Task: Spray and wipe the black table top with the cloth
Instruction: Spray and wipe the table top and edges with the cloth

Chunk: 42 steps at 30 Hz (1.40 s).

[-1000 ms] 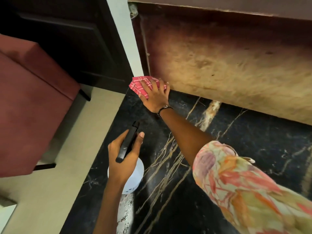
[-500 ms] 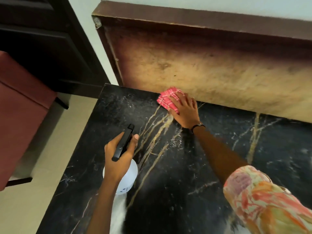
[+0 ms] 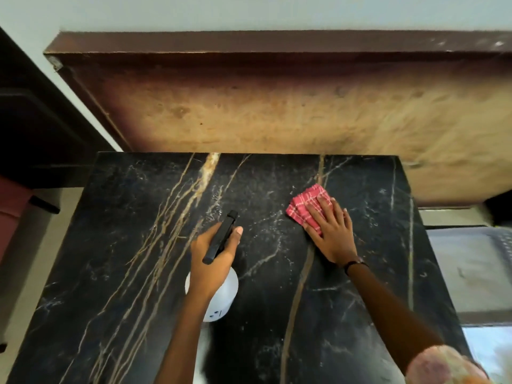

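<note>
Behind the table a worn brown wooden board leans against a pale wall, its top edge darker. To the left stands dark furniture with something reddish below it, over a light beige floor. A pale perforated surface lies at the right

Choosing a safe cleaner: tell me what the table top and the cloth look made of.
Table top: seemingly polished black marble or a lookalike, glossy with gold and white veins. Cloth: woven fabric, probably cotton, matte, red-and-white checks, folded soft edges.
</note>
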Available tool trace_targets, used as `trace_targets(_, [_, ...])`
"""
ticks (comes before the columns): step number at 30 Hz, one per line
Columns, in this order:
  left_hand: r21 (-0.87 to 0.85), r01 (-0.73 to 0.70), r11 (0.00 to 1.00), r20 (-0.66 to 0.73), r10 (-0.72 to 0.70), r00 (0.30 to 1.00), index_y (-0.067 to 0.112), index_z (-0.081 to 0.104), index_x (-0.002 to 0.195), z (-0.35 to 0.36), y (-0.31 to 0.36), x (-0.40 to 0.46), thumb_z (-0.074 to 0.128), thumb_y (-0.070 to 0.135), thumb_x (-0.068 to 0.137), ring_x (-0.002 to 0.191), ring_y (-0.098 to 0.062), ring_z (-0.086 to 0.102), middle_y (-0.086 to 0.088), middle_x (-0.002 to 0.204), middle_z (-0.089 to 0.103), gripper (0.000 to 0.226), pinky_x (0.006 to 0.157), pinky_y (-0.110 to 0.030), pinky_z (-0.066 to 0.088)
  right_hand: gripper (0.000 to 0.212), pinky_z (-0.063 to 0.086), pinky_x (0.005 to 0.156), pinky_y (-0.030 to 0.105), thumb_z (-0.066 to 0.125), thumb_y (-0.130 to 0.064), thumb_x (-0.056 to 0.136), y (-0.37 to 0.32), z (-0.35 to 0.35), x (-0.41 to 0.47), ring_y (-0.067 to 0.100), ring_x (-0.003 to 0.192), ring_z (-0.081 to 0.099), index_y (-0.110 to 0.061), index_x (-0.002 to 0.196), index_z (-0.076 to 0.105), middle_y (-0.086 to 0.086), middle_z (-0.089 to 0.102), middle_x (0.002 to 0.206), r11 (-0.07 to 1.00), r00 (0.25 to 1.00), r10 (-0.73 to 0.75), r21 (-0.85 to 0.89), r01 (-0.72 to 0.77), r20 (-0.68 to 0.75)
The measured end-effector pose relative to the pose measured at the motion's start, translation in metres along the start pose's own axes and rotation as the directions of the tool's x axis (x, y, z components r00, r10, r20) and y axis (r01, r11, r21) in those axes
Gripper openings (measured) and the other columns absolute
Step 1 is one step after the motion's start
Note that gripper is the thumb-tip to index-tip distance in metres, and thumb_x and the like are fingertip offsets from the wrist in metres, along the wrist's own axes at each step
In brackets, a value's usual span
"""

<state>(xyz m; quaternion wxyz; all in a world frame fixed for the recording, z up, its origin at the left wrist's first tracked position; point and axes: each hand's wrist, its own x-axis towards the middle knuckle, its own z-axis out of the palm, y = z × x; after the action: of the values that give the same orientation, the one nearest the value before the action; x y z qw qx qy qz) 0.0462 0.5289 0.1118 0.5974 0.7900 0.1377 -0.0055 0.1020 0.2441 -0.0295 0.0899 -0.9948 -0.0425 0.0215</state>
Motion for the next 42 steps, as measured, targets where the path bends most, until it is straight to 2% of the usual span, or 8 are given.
trace_targets(5, [0.062,-0.058,0.996,0.056,0.054,0.997,0.009,0.064,0.069,0.048,0.012,-0.034,0.065,0.021,0.086,0.041,-0.008,0.047,0.003,0.046,0.053,0.021,0.045,-0.017,0.037,0.063,0.017,0.113,0.056,0.025,-0.060,0.087,0.068,-0.012,-0.066,0.031,0.144,0.016,-0.035,0.143,0.037,0.001,0.027,0.156,0.947,0.946,0.319,0.068,-0.315,-0.052])
trace_targets(8, [0.073,-0.065,0.995,0.080,0.059,0.995,0.005,0.066,0.073,0.078,0.016,-0.052,0.065,0.021,0.087,0.061,-0.029,0.058,-0.021,0.064,0.063,0.021,0.060,-0.036,0.048,0.065,0.015,0.113,0.055,0.018,-0.066,0.089,0.096,-0.015,-0.116,0.031,0.144,0.014,-0.035,0.145,0.031,0.003,0.025,0.156,0.952,0.952,0.302,0.068,-0.298,-0.052])
trace_targets(13, [0.092,-0.091,0.992,0.128,0.079,0.989,0.004,0.065,0.072,0.142,0.033,-0.082,0.065,0.019,0.087,0.059,-0.032,0.055,-0.024,0.063,0.060,0.022,0.055,-0.025,0.044,0.066,0.018,0.112,0.055,0.017,-0.066,0.091,0.138,-0.020,-0.175,0.033,0.143,0.017,-0.032,0.143,0.037,0.006,0.029,0.155,0.919,0.920,0.390,0.082,-0.386,-0.043])
trace_targets(25, [0.093,-0.140,0.986,0.180,0.121,0.976,-0.003,0.060,0.074,0.266,0.058,-0.112,0.063,0.023,0.088,0.068,-0.042,0.057,-0.028,0.068,0.060,0.029,0.066,-0.047,0.049,0.065,0.013,0.111,0.056,0.024,-0.059,0.090,0.134,-0.022,-0.133,0.037,0.141,0.016,-0.033,0.149,0.021,0.007,0.016,0.158,0.720,0.735,0.677,0.227,-0.655,-0.028])
trace_targets(28, [0.113,-0.150,0.982,0.168,0.130,0.977,-0.001,0.063,0.075,0.281,0.058,-0.108,0.064,0.023,0.087,0.069,-0.039,0.059,-0.026,0.068,0.062,0.027,0.069,-0.047,0.049,0.064,0.025,0.104,0.056,0.033,-0.055,0.091,0.145,-0.025,-0.113,0.041,0.131,0.032,-0.029,0.148,0.024,0.015,0.028,0.152,0.664,0.682,0.731,0.250,-0.704,-0.023])
trace_targets(33, [0.127,-0.169,0.977,0.166,0.147,0.975,-0.002,0.062,0.076,0.307,0.064,-0.094,0.064,0.026,0.087,0.069,-0.037,0.059,-0.026,0.070,0.063,0.031,0.069,-0.044,0.049,0.064,0.031,0.096,0.052,0.039,-0.050,0.094,0.178,-0.038,-0.066,0.040,0.122,0.037,-0.025,0.150,0.019,0.018,0.033,0.144,0.757,0.784,0.620,0.265,-0.597,-0.005])
trace_targets(38, [0.072,-0.151,0.986,0.189,0.135,0.973,-0.001,0.061,0.075,0.332,0.071,-0.075,0.064,0.026,0.087,0.041,-0.011,0.042,-0.009,0.050,0.050,0.029,0.043,-0.024,0.035,0.068,0.033,0.098,0.051,0.039,-0.052,0.095,0.202,-0.046,0.021,0.037,0.123,0.037,-0.025,0.151,0.010,0.017,0.035,0.139,0.781,0.824,0.565,0.297,-0.549,0.039])
trace_targets(42, [0.044,-0.181,0.982,0.195,0.169,0.966,0.003,0.062,0.076,0.350,0.075,-0.058,0.063,0.024,0.088,0.046,-0.014,0.040,-0.012,0.054,0.050,0.024,0.048,-0.031,0.037,0.069,0.027,0.104,0.053,0.040,-0.050,0.095,0.220,-0.052,0.096,0.036,0.131,0.032,-0.027,0.151,0.006,0.016,0.031,0.146,0.779,0.846,0.522,0.344,-0.524,0.106])
